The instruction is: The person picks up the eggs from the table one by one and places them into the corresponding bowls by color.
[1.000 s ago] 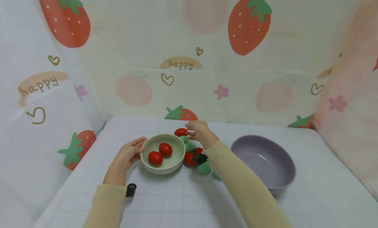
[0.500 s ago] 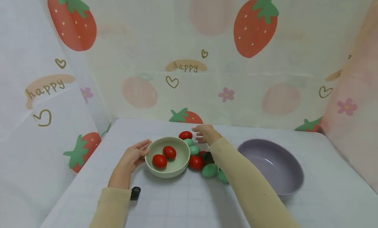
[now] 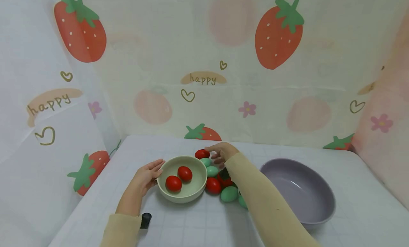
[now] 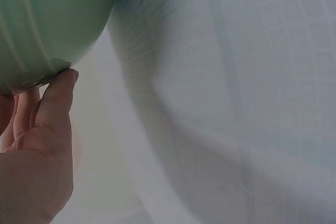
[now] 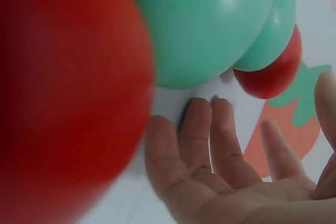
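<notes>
Head view: your left hand (image 3: 145, 176) lay against the pale green bowl (image 3: 182, 198), in which two red eggs (image 3: 173, 183) rested. Your right hand (image 3: 224, 153) hung beside the far red egg (image 3: 202, 154), behind a small green egg (image 3: 206, 162); whether it touched could not be told. Left wrist view: your fingers, nearly straight, met the bowl's wall. Right wrist view: your fingers were spread wide and held nothing. The step in hand was apparently a reach; the next move seemingly called for closing thumb and fingers around the far red egg without nudging its green neighbour.
</notes>
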`<action>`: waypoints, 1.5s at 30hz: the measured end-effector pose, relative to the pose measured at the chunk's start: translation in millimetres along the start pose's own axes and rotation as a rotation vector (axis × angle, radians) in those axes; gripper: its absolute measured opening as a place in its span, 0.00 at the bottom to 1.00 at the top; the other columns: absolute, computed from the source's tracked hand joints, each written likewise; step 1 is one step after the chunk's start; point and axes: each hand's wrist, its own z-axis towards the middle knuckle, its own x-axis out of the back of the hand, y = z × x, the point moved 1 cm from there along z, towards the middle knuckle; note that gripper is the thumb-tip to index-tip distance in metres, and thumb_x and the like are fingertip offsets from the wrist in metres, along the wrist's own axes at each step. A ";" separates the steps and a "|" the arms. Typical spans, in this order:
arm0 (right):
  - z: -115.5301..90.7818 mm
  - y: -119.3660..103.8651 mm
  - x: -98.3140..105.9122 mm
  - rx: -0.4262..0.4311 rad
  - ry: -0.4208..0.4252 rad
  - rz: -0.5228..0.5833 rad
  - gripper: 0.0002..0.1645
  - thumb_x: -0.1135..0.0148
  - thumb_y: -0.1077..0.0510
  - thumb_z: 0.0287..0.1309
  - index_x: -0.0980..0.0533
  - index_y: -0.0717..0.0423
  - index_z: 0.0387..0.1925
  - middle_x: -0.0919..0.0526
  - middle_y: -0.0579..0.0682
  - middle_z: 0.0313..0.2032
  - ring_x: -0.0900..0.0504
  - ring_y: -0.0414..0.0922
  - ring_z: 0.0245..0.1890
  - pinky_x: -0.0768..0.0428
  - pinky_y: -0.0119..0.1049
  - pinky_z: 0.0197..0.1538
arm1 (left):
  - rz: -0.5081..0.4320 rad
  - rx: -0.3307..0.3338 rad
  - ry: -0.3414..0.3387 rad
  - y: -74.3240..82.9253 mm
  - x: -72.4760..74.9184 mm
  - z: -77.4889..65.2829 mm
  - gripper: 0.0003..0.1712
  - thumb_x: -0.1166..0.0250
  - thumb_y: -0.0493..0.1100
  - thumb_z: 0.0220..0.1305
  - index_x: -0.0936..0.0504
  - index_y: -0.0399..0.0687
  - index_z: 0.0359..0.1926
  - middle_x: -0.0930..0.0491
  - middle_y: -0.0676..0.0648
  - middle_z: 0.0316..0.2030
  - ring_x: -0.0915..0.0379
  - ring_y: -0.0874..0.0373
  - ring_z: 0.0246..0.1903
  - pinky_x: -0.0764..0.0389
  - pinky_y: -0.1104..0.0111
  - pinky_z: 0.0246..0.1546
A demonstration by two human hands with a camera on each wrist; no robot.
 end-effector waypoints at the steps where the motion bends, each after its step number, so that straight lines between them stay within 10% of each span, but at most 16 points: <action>1: 0.2 0.3 -0.8 0.004 0.000 -0.006 0.40 0.29 0.45 0.53 0.32 0.60 0.63 0.20 0.60 0.53 0.24 0.60 0.54 0.29 0.55 0.60 | 0.000 0.001 0.003 -0.1 -0.1 -0.6 0.31 0.47 0.30 0.70 0.43 0.34 0.72 0.41 0.38 0.69 0.40 0.48 0.65 0.26 0.66 0.52; 22: 8.8 -6.6 -2.9 -0.035 0.038 -0.091 0.32 0.24 0.46 0.48 0.24 0.57 0.52 0.18 0.53 0.45 0.23 0.51 0.47 0.26 0.46 0.55 | -0.009 0.008 0.018 2.6 -2.9 3.0 0.30 0.47 0.29 0.69 0.39 0.36 0.71 0.38 0.39 0.68 0.28 0.61 0.53 0.23 0.70 0.45; 37: -4.3 -12.7 -3.9 -0.055 0.000 -0.059 0.28 0.31 0.52 0.58 0.25 0.61 0.57 0.20 0.58 0.53 0.24 0.52 0.52 0.30 0.44 0.61 | -0.019 0.011 0.011 4.1 -0.7 -0.8 0.31 0.47 0.29 0.70 0.40 0.36 0.72 0.40 0.40 0.69 0.35 0.54 0.62 0.24 0.70 0.48; 45: 26.5 -9.8 -4.6 -0.040 -0.021 -0.060 0.21 0.34 0.61 0.59 0.22 0.60 0.54 0.17 0.56 0.49 0.20 0.54 0.49 0.30 0.50 0.62 | -0.030 0.027 0.021 -0.3 2.6 -0.1 0.31 0.47 0.29 0.70 0.41 0.36 0.72 0.40 0.39 0.69 0.40 0.49 0.65 0.25 0.68 0.50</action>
